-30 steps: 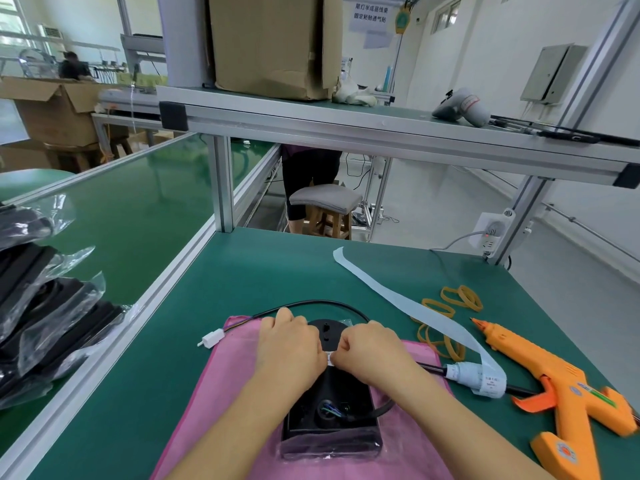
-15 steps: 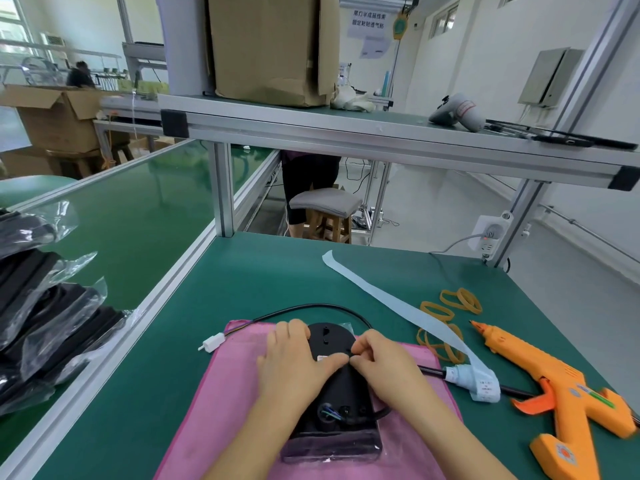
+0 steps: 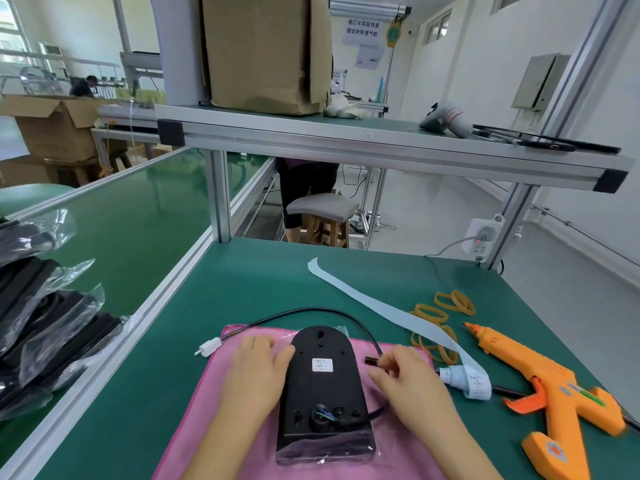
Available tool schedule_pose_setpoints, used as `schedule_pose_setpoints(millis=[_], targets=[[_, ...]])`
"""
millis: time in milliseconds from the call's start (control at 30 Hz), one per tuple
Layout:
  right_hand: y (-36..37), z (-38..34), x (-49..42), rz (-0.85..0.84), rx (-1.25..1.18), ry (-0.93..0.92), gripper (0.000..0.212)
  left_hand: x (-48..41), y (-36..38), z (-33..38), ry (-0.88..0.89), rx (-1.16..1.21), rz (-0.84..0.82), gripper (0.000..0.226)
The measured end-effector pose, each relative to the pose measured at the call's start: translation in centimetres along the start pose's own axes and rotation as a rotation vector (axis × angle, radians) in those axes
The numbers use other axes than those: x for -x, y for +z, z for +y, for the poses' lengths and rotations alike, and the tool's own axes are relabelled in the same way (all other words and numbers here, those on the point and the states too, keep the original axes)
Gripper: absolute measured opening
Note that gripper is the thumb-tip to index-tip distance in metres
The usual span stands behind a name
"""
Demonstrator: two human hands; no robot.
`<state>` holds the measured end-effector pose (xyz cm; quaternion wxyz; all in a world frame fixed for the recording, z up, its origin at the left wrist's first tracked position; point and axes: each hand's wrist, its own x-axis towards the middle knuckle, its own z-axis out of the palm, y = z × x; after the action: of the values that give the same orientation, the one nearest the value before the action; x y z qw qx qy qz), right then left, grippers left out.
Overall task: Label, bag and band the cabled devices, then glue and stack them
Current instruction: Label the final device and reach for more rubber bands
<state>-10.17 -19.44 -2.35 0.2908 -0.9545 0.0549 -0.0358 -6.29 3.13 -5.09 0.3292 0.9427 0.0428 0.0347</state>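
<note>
A black arch-topped device (image 3: 323, 386) lies on a pink cloth (image 3: 207, 393), a small white label (image 3: 322, 364) stuck on its back and clear plastic under its near end. Its black cable (image 3: 311, 310) loops behind it to a white connector (image 3: 209, 348). My left hand (image 3: 256, 367) rests flat beside the device's left edge, thumb touching it. My right hand (image 3: 403, 374) sits at the right edge, fingers curled, pinching the cable by a small black piece (image 3: 371, 360).
A label roll (image 3: 464, 377) with a long white backing strip (image 3: 374, 303) lies to the right, with rubber bands (image 3: 446, 308) and an orange glue gun (image 3: 543, 386). Bagged black devices (image 3: 41, 323) are stacked at the left past an aluminium rail. A shelf hangs overhead.
Both hands have drawn apart off the top of the device, uncovering the white label on it. The right hand moved right to the cable; the left slid to the device's left side.
</note>
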Motion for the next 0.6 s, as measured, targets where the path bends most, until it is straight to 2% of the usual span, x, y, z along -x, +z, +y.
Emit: schedule_pose_setpoints(millis=[100,167,233,300,367,467,600], targets=[[-1.5,1.3,1.2,-0.115,0.231,0.157,0.05,1.8,-0.4,0.0,-0.036,-0.184,-0.141,0.053],[-1.8,1.4,1.8,-0.29,0.166,0.21,0.06,2.8,-0.1,0.4,-0.044,-0.176,-0.21,0.056],[-1.2,0.9,2.3,-0.415,-0.159,0.244,0.051,3.3,0.3,0.8,-0.061,-0.09,-0.227,0.057],[-0.3,0.6,2.7,-0.401,-0.39,0.244,0.038,3.6,0.3,1.1,-0.097,0.034,-0.228,0.052],[0.5,0.5,3.1,-0.311,-0.516,0.228,0.031,3.6,0.1,1.3,-0.134,0.101,-0.247,0.045],[1.2,0.3,3.6,-0.152,-0.67,0.204,0.019,3.2,-0.3,1.6,-0.188,0.116,-0.283,0.048],[1.4,-0.7,4.0,-0.165,-0.834,0.189,0.006,2.4,-0.7,1.9,-0.22,0.09,-0.3,0.05]])
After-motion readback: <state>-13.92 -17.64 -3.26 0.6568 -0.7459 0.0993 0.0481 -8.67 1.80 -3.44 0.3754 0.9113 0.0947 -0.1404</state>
